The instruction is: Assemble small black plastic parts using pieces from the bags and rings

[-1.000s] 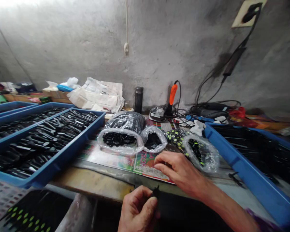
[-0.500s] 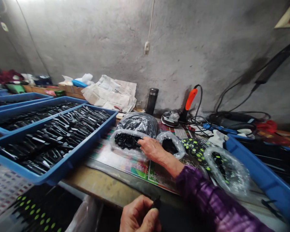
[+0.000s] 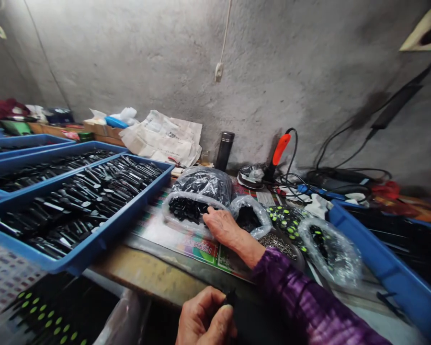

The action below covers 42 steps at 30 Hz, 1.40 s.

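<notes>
My left hand (image 3: 205, 316) is closed near the bench's front edge, pinching a small black plastic part (image 3: 230, 298) between thumb and forefinger. My right hand (image 3: 224, 227), in a purple sleeve, reaches over the rolled rim of a clear plastic bag (image 3: 215, 184). Its fingertips dip toward the small black parts (image 3: 187, 210) inside the bag; most of the fingers are hidden, so I cannot tell whether they grip one. Just right of this hand stands a second clear bag (image 3: 250, 218) with dark contents. Small metal pieces (image 3: 278, 244) lie in a heap beside my wrist.
Blue trays (image 3: 104, 239) of black handled pieces fill the left side. Another blue tray (image 3: 384, 258) stands at right, near a bag of black and lime-green parts (image 3: 290, 223). Behind are a dark flask (image 3: 224, 151), an orange-handled tool (image 3: 280, 149), cables and papers (image 3: 165, 139).
The view has shifted slightly. My right hand stays at the bag's mouth, its fingertips slightly further over the rim. My left hand still pinches the black part.
</notes>
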Each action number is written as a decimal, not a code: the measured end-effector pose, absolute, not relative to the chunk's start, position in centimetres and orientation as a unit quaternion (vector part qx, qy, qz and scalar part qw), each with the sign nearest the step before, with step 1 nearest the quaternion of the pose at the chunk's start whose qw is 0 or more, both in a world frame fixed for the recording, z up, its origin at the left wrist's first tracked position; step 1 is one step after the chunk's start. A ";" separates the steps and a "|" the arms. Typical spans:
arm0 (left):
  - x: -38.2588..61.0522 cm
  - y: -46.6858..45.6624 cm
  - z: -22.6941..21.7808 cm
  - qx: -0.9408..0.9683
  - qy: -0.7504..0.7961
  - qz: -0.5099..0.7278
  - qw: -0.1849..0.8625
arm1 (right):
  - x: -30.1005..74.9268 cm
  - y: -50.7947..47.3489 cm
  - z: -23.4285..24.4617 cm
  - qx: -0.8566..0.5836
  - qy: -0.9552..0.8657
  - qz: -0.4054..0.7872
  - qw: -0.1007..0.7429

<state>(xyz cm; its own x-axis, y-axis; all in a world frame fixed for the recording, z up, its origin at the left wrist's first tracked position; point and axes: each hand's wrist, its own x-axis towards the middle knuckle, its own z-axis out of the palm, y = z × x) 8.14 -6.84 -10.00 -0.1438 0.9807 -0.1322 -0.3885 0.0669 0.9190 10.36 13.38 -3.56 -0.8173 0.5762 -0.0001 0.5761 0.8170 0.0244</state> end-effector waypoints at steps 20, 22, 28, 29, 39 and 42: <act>11.7 -8.7 -8.1 0.229 0.400 0.582 0.670 | 26.5 0.8 -3.9 0.343 0.606 -0.654 -0.295; 12.3 -8.8 -8.0 0.227 0.403 0.566 0.682 | 27.4 0.0 -4.3 0.346 0.594 -0.657 -0.309; 13.5 -8.9 -8.7 0.253 0.390 0.539 0.703 | 29.2 -1.0 -4.9 0.344 0.556 -0.671 -0.349; 13.7 -8.9 -8.8 0.257 0.384 0.536 0.707 | 29.4 -1.1 -5.0 0.340 0.550 -0.675 -0.354; 15.1 -9.2 -8.8 0.269 0.398 0.513 0.711 | 30.8 -1.7 -6.2 0.314 0.542 -0.690 -0.362; 15.4 -9.3 -8.9 0.276 0.401 0.510 0.709 | 31.5 -1.7 -6.3 0.301 0.545 -0.692 -0.366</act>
<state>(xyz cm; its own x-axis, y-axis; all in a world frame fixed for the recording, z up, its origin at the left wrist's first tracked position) 15.44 -9.30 -8.87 0.1592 0.9445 -0.2872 -0.5017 0.3280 0.8005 31.48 -1.73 -6.34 -0.5506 0.8346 -0.0178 -0.1786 -0.1386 -0.9741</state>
